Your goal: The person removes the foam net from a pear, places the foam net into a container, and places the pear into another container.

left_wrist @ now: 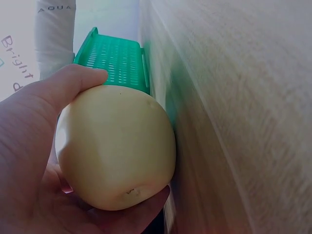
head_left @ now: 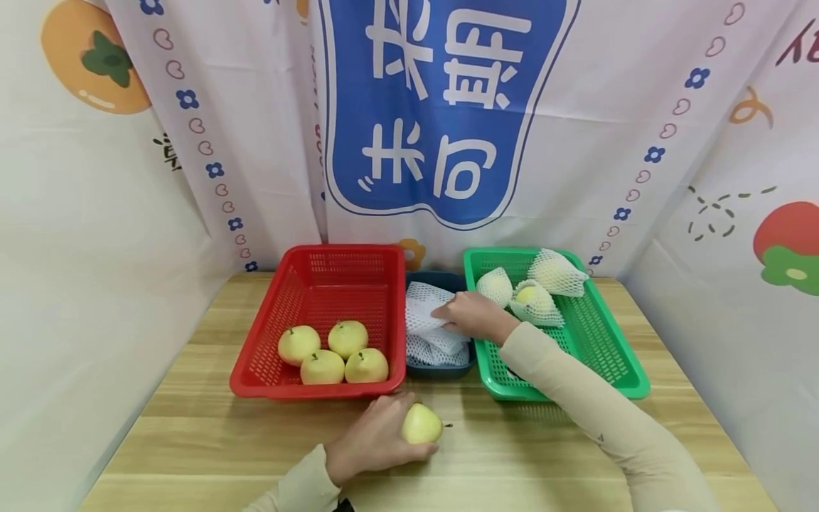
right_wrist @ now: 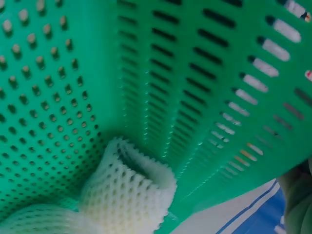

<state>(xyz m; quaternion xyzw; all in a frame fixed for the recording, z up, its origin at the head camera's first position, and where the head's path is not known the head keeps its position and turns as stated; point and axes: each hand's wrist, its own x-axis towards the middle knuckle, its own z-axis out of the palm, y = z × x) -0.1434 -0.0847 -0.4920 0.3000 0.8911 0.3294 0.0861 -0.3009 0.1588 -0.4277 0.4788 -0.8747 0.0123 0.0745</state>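
Observation:
My left hand (head_left: 377, 437) grips a yellow-green pear (head_left: 422, 424) by its side, just above or on the table in front of the red basket. In the left wrist view the thumb and fingers curve round this pear (left_wrist: 117, 146). My right hand (head_left: 476, 315) reaches over the dark blue container (head_left: 441, 371), its fingertips at the white foam net sleeves (head_left: 429, 309) inside. Whether they pinch a sleeve cannot be made out. The right wrist view shows only part of that hand (right_wrist: 298, 202) at the edge.
Several bare pears (head_left: 323, 367) lie in the front of the red basket (head_left: 249, 370). A green basket (head_left: 617, 341) at the right holds three net-wrapped pears (head_left: 536, 302) toward its back; one wrapped pear (right_wrist: 129, 195) shows close in the right wrist view. A printed curtain (head_left: 269, 149) hangs behind.

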